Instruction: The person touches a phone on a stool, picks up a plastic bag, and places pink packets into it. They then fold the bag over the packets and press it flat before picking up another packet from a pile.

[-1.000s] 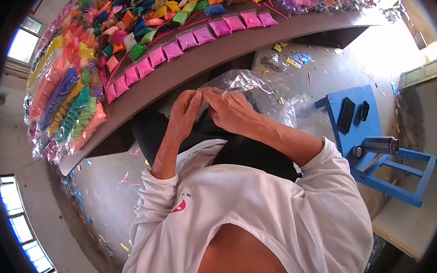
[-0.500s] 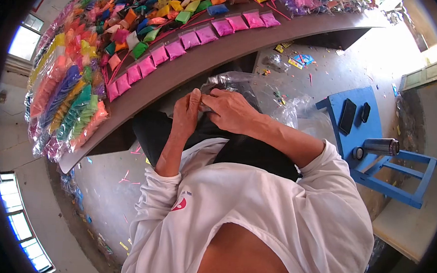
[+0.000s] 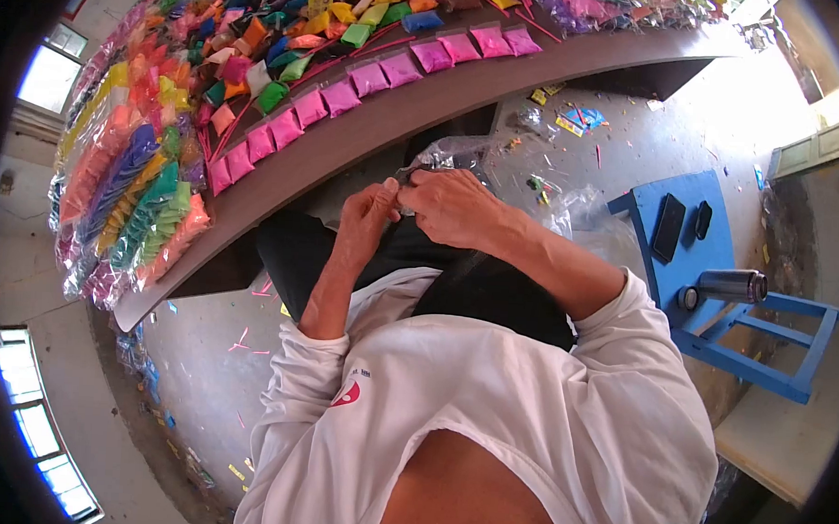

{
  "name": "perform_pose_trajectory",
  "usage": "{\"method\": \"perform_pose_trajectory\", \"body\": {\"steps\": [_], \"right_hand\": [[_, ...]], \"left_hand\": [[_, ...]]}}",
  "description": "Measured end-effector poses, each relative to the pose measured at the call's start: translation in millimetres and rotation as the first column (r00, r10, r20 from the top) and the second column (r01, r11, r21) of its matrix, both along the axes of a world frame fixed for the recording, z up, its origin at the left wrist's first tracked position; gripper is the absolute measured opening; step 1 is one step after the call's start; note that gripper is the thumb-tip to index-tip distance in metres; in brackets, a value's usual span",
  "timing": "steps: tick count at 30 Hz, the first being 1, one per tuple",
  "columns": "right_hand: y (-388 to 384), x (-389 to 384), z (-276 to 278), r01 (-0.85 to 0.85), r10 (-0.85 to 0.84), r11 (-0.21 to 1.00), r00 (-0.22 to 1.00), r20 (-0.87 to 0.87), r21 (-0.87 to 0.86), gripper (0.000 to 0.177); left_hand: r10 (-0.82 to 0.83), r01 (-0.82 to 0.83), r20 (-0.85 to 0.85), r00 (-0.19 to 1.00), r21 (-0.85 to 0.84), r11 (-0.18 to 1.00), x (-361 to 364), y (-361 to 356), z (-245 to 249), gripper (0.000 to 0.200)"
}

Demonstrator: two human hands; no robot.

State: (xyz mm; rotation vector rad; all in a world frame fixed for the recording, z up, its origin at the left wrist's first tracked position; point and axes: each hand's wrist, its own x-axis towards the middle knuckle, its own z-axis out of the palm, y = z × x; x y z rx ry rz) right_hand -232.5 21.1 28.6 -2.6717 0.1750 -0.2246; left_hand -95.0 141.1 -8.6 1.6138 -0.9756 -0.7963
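Observation:
Above my lap, my left hand and my right hand meet with their fingertips together. Both are closed, pinching a clear plastic bag whose crumpled film rises beyond the fingers. The part of the bag between the fingertips is mostly hidden. Just past my hands, a row of small pink packets lies along the near edge of the dark table.
Many small colored packets are heaped on the table, with bundled clear bags of packets at its left end. On my right, a blue stool bears a phone and a metal flask. Scraps litter the floor.
My hands have shifted slightly, the right one turning a little and moving right. The clear plastic between and beyond them has changed shape, showing less spread to the right.

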Motion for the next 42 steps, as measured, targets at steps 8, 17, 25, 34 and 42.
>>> {"method": "perform_pose_trajectory", "body": {"steps": [8,17,25,34,42], "right_hand": [[9.1,-3.9,-16.9,-0.017,0.015,1.0,0.99,0.142,0.012,0.025],[17.6,-12.3,-24.6,-0.004,0.006,0.994,1.0,0.025,-0.107,0.024],[23.2,-14.1,-40.4,0.015,-0.016,0.976,1.0,-0.006,-0.217,0.021],[20.3,-15.7,-45.9,0.017,-0.025,0.986,0.999,-0.044,-0.168,0.035],[15.2,-15.7,-51.1,0.03,-0.043,0.976,0.998,-0.056,-0.213,0.026]], "left_hand": [[0.009,-0.012,0.046,0.999,0.065,0.998,9.1,2.9,-17.1,0.05],[0.004,-0.026,0.123,0.992,0.175,0.984,2.3,4.2,-18.9,0.056],[-0.088,0.031,0.269,0.959,0.209,0.977,-1.0,-1.4,-16.7,0.052],[0.035,-0.094,0.334,0.942,0.161,0.983,-0.5,-5.7,-28.2,0.049],[-0.051,-0.027,0.314,0.948,0.239,0.971,-3.4,-5.9,-20.7,0.052]]}}
